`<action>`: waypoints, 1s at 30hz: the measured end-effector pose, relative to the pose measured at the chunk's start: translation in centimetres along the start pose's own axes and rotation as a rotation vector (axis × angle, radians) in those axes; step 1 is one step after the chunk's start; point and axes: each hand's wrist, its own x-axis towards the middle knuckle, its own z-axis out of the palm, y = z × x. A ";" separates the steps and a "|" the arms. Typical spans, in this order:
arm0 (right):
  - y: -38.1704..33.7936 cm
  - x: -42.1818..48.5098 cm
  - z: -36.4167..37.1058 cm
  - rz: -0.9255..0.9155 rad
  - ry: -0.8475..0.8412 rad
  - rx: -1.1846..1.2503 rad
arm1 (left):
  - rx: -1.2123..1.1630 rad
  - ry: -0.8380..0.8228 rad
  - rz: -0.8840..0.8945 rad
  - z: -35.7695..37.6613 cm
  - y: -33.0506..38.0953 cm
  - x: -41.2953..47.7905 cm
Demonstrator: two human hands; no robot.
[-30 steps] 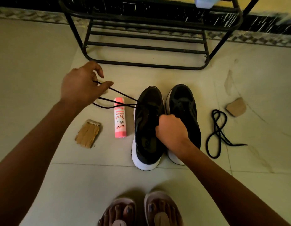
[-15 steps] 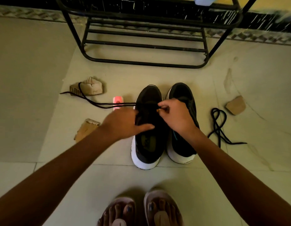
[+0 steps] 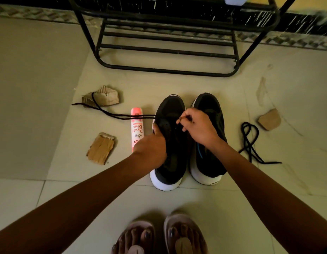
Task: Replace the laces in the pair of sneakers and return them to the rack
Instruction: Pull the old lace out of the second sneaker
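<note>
Two black sneakers with white soles stand side by side on the tiled floor, the left sneaker (image 3: 170, 162) and the right sneaker (image 3: 208, 162). My left hand (image 3: 151, 147) grips the left side of the left sneaker's upper. My right hand (image 3: 197, 127) pinches a bit of black lace over that sneaker's eyelets. The threaded black lace (image 3: 111, 114) trails left across the floor over a pink can. A second black lace (image 3: 250, 142) lies loose to the right of the pair. The black metal shoe rack (image 3: 168, 50) stands just beyond the sneakers.
A pink spray can (image 3: 137, 125) lies left of the sneakers. Cardboard scraps lie at the left (image 3: 101, 148), far left (image 3: 106, 97) and right (image 3: 269, 119). My sandalled feet (image 3: 159, 237) are at the bottom edge. A tiled wall base runs behind the rack.
My left hand let go of the lace it had pulled out leftward, dropped it on the floor, and came to the left sneaker. My right hand moved up to the eyelets.
</note>
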 end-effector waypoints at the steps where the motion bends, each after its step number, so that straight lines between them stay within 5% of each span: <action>1: -0.1 0.1 -0.2 0.012 -0.014 0.055 | 0.006 -0.016 -0.021 -0.1 0.2 0.0; 13: -0.3 0.2 -2.4 0.093 -0.019 0.473 | -0.011 -0.050 -0.013 -0.4 0.4 -0.3; 18: -0.4 -0.7 -3.9 -0.124 0.064 -0.080 | 0.013 -0.059 0.003 -0.6 0.4 -0.4; 21: -0.4 -1.0 -4.8 -0.229 0.276 -0.256 | 0.009 -0.065 -0.005 -0.7 0.5 -0.4; 24: -0.2 -0.6 -6.3 -0.084 0.404 0.182 | 0.010 -0.073 -0.011 -0.7 0.4 -0.4; 27: -0.7 -0.7 -6.7 0.129 0.260 0.730 | 0.027 -0.078 0.001 -0.8 0.5 -0.4; 30: -0.3 -1.0 -5.9 0.171 0.288 0.679 | 0.040 -0.066 0.013 -0.9 0.5 -0.4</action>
